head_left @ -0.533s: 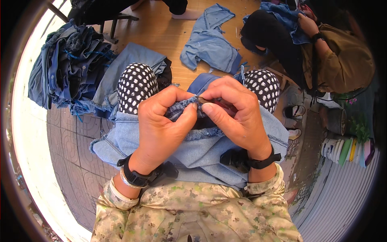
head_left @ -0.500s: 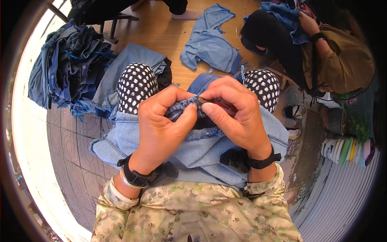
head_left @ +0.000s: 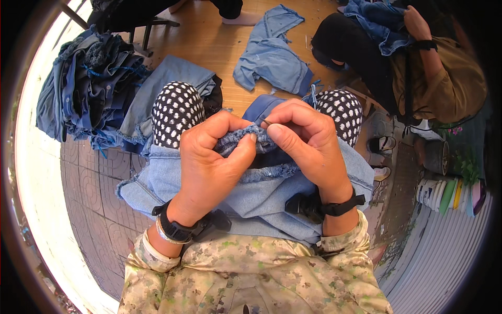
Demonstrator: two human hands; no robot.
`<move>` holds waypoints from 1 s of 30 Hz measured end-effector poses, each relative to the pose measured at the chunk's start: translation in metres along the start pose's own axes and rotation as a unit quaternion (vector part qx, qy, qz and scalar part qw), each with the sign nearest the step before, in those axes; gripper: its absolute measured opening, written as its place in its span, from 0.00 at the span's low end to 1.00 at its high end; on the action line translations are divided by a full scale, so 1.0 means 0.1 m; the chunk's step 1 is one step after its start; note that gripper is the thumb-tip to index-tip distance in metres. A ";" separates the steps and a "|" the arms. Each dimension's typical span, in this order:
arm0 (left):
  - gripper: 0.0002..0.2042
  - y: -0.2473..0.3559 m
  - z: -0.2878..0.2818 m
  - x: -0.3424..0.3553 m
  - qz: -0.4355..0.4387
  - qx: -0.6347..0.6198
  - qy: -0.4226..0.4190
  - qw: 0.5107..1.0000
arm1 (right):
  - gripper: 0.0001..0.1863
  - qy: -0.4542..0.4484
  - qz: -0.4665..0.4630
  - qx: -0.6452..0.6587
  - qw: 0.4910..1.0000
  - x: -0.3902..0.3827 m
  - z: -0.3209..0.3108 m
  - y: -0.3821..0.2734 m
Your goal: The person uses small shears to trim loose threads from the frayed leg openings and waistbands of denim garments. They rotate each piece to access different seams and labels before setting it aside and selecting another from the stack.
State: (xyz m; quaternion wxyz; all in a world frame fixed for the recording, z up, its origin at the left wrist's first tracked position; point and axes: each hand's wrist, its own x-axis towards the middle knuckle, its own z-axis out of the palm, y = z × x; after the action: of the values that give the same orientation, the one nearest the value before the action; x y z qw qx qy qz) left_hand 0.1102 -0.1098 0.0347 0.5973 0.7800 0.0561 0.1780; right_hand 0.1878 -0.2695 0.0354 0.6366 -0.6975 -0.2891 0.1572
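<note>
Light blue denim (head_left: 256,206) lies across my lap, its cut edges frayed. My left hand (head_left: 217,152) pinches a bunched, frayed denim edge (head_left: 246,137) between thumb and forefinger. Just right of that pinch, my right hand (head_left: 308,141) has thumb and fingers closed on a small tool with a thin dark metal tip (head_left: 266,122). Most of this tool is hidden in the hand, so its exact kind does not show. The tip is close to the frayed edge; whether they touch I cannot tell.
A heap of folded denim (head_left: 99,83) stands at the left. More pale denim (head_left: 274,57) lies on the wooden floor ahead. At the right, a person in a brown top (head_left: 444,89) handles blue denim (head_left: 379,26). Plant pots (head_left: 436,154) stand at the far right.
My right fingers have shifted slightly, turning the tool's thin tip upward from the frayed edge. My left hand keeps its pinch. The person at the right has raised a hand with the denim.
</note>
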 end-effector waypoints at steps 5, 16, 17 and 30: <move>0.02 -0.01 -0.02 -0.02 -0.053 -0.037 -0.001 0.998 | 0.08 0.019 0.083 0.153 0.985 -0.01 -0.02 -0.05; 0.06 -0.20 -0.22 0.06 -0.202 -0.313 -0.038 0.927 | 0.06 0.046 0.080 0.003 0.996 0.01 -0.02 0.06; 0.06 -0.21 -0.24 0.06 -0.203 -0.275 -0.073 0.937 | 0.05 0.061 0.090 0.021 0.994 0.01 -0.05 0.07; 0.06 -0.33 -0.68 -0.11 -0.195 -0.307 -0.098 0.927 | 0.07 0.130 0.110 0.100 0.980 0.04 -0.01 0.05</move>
State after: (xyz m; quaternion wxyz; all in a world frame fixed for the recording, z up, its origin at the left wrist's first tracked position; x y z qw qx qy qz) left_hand 0.0803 -0.0422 0.0161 0.8327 0.5460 0.0913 -0.0104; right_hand 0.1922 -0.2680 0.0315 0.7139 -0.6726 -0.1077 0.1621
